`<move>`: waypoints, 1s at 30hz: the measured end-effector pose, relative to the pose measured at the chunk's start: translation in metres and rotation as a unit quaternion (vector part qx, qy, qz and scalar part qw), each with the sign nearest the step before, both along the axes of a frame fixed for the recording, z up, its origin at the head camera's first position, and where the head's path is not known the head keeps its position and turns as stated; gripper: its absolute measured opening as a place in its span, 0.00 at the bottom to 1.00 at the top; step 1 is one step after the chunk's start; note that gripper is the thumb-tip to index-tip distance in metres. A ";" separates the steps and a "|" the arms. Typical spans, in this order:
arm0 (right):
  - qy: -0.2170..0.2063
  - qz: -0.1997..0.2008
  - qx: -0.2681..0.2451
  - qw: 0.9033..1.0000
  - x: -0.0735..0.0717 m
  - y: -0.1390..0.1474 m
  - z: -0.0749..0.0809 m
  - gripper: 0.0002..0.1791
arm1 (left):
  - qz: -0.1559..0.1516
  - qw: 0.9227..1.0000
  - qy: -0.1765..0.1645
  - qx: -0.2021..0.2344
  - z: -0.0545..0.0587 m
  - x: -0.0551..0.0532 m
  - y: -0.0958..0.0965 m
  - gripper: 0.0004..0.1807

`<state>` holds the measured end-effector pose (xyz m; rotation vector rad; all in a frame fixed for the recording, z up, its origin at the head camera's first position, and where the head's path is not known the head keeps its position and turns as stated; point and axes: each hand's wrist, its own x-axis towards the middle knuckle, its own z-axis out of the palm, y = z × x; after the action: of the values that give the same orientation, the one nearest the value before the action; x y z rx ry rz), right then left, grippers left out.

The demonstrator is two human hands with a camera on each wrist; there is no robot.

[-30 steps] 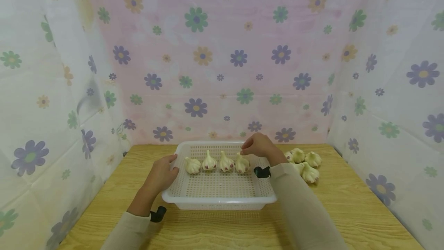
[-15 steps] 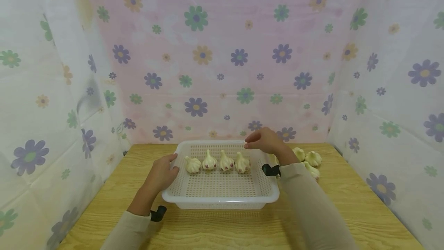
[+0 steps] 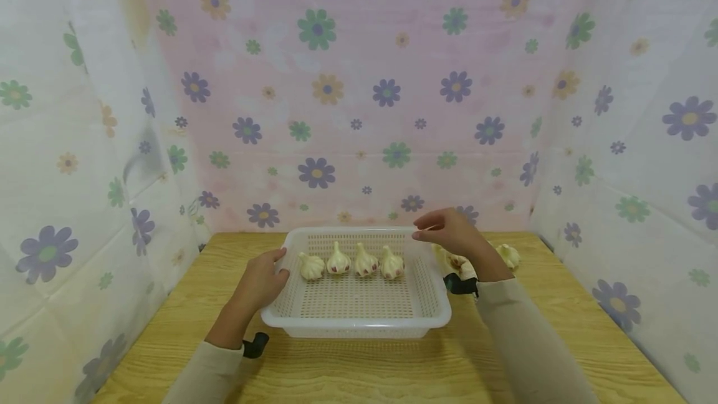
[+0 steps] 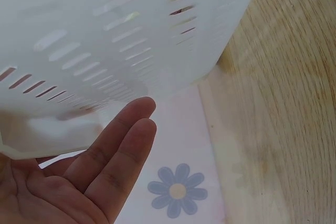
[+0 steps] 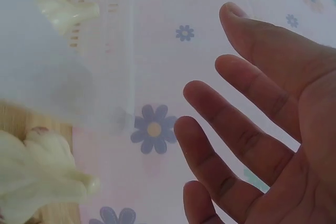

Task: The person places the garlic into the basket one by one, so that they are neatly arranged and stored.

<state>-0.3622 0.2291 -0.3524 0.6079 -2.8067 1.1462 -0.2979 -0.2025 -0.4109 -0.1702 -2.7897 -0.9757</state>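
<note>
A white plastic basket (image 3: 355, 323) with slotted walls stands on the table. Inside it, several garlic bulbs (image 3: 339, 260) sit in a row toward the back, stems up. My left hand (image 3: 260, 280) holds the basket's left rim; in the left wrist view two straight fingers (image 4: 123, 156) lie along the outside of the wall. My right hand (image 3: 449, 234) is over the back right corner, fingers spread and holding nothing in the right wrist view. Close to it, outside the basket, lie more garlic bulbs (image 5: 37, 177), partly hidden by the hand and wrist in the head view.
The wooden table (image 3: 359, 370) extends in front of the basket and to both sides. A flowered cloth (image 3: 359, 92) encloses it at the back, left and right. One garlic bulb (image 3: 508, 256) shows beyond the right forearm.
My right hand has left the rightmost bulb in the basket and moved right, past the rim toward the bulbs on the table. The left hand has stayed in place.
</note>
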 end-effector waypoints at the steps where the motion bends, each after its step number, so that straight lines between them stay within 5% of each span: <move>1: 0.005 -0.004 -0.001 1.000 0.001 0.003 -0.001 0.25 | 0.000 1.000 0.000 0.000 0.000 0.000 0.000 0.30; 11: 0.044 -0.069 -0.034 0.996 0.015 0.036 -0.009 0.25 | -0.001 1.000 0.004 0.002 0.000 0.000 0.000 0.30; 23: 0.116 -0.075 -0.027 0.990 0.023 0.066 -0.019 0.22 | 0.003 1.000 0.010 -0.008 0.003 0.004 -0.004 0.29; 30: 0.116 -0.118 -0.021 0.986 0.035 0.095 -0.030 0.23 | -0.008 1.000 0.012 -0.009 0.002 0.002 -0.001 0.29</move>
<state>-0.3275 0.3238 -0.3827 0.3664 -2.5677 1.0158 -0.2961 -0.2039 -0.4092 -0.2039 -2.7800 -0.9474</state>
